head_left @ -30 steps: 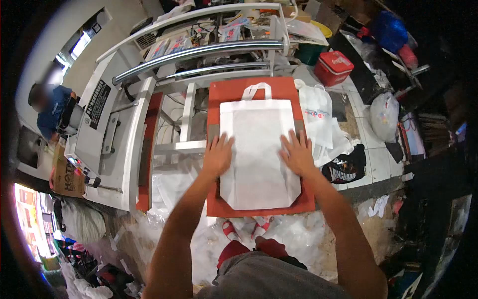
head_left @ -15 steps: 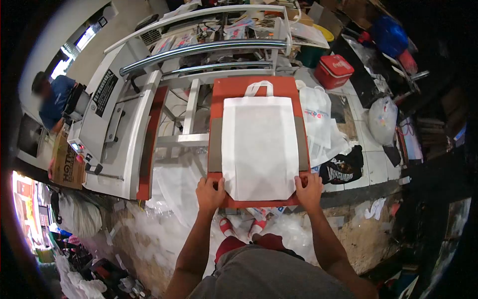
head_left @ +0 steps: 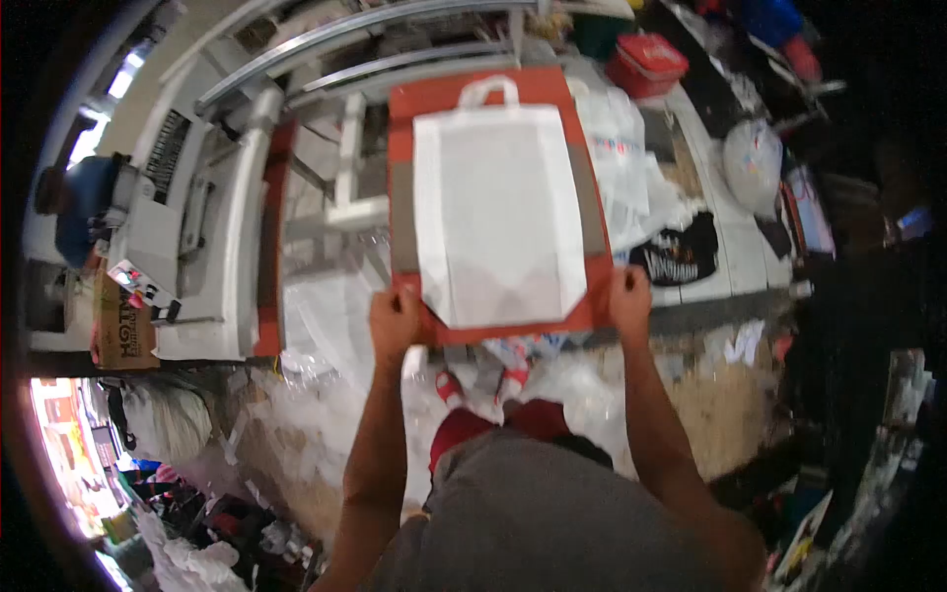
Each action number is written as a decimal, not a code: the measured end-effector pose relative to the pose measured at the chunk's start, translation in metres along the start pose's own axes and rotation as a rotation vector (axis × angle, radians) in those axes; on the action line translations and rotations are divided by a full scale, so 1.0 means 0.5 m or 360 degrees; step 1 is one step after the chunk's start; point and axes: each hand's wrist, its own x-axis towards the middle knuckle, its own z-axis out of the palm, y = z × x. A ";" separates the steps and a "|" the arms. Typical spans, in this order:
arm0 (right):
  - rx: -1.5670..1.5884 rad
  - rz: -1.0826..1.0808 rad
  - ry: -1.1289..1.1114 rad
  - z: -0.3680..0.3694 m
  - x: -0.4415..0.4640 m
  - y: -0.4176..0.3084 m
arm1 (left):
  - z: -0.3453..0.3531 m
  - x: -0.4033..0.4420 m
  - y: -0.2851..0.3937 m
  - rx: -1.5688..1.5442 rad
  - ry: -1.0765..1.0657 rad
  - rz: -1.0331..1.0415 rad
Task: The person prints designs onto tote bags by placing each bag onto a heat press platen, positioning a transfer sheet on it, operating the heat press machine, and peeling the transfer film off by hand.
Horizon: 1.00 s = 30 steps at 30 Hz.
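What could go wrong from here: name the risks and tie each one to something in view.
The white bag lies on the red board with neither hand on it; the left hand and right hand are at the board's near corners, so a jerk might shift or crease it. The clear plastic on the floor around the feet could cause a slip.

Matt white cloth bag (head_left: 498, 217) – glossy metal bars (head_left: 365, 32) beyond.
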 end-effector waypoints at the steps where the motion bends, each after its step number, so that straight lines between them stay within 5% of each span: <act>1: -0.0016 0.0354 0.0078 -0.019 -0.005 0.015 | -0.028 -0.008 0.013 -0.0126 0.0014 -0.0036; 3: -0.0226 0.0666 0.0087 -0.027 -0.043 0.139 | -0.048 -0.039 -0.068 -0.0079 0.0104 -0.0117; 6: -0.0535 0.0511 -0.0488 0.070 -0.165 0.502 | -0.086 -0.126 -0.188 0.0183 0.0032 -0.0111; 8: -0.0241 0.1247 -0.0634 0.099 -0.205 0.446 | -0.116 -0.203 -0.225 0.0364 -0.0189 -0.0382; 11: 0.0126 0.1912 -0.0593 0.146 -0.248 0.386 | -0.138 -0.329 -0.313 0.0421 -0.0336 -0.0211; 15: 0.0458 0.1635 -0.0672 0.192 -0.303 0.477 | -0.163 -0.418 -0.290 0.0449 -0.0711 -0.0254; 17: 0.0127 -0.0080 -0.0120 0.194 -0.286 0.484 | -0.144 -0.440 -0.291 0.0267 -0.0797 -0.0222; 18: 0.0118 -0.0088 -0.0102 0.168 -0.276 0.444 | -0.128 -0.428 -0.252 0.0215 -0.0889 -0.0127; 19: -0.0107 -0.0051 -0.0390 0.120 -0.262 0.368 | -0.106 -0.418 -0.250 0.0110 -0.0997 0.0147; 21: -0.0560 0.0117 -0.1053 0.037 -0.241 0.191 | -0.050 -0.377 -0.143 -0.0026 -0.1153 0.0163; 22: -0.0784 0.0244 -0.1426 0.005 -0.238 0.111 | -0.048 -0.301 0.042 0.0140 -0.1463 0.0047; 25: -0.0582 -0.0267 -0.1850 -0.072 -0.251 -0.061 | 0.032 -0.285 0.150 -0.0293 -0.1492 0.0522; 26: -0.0769 -0.0126 -0.2062 -0.092 -0.221 -0.151 | 0.044 -0.268 0.189 -0.0295 -0.1636 0.0546; 27: -0.0774 -0.0161 -0.2045 -0.118 -0.193 -0.213 | 0.034 -0.233 0.237 -0.0292 -0.1605 0.0567; 29: -0.0363 0.0003 -0.1576 -0.160 -0.148 -0.300 | 0.007 -0.165 0.326 -0.0063 -0.2170 0.0158; 30: -0.0259 -0.0094 -0.1261 -0.179 -0.126 -0.317 | 0.017 -0.133 0.301 -0.0282 -0.2000 0.0318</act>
